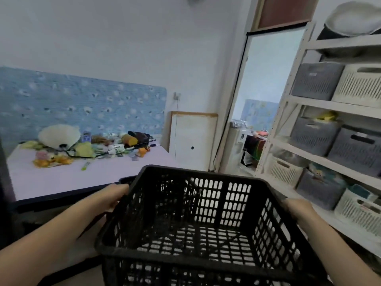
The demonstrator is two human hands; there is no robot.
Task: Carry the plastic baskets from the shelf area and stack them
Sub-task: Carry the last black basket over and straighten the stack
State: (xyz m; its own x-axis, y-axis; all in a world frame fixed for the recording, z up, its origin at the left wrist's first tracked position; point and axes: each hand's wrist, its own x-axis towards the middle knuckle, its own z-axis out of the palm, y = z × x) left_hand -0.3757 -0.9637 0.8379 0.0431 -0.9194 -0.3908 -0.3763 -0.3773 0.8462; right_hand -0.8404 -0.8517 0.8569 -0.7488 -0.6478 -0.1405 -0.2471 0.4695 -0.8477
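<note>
Carry step: left hand (115, 196) and right hand (298, 208) clasp black basket (185, 219) left of shelf (329, 104); next, locate the stack.

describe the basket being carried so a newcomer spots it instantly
Start at the white metal shelving unit on the right; left of it, low and centre, the left hand and right hand grip a black slotted plastic basket. The shelf bins are grey or cream; it alone is black.

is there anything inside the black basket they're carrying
No, the black basket is empty: its slotted floor and walls show bare, while the left hand and right hand hold its opposite rims.
</note>
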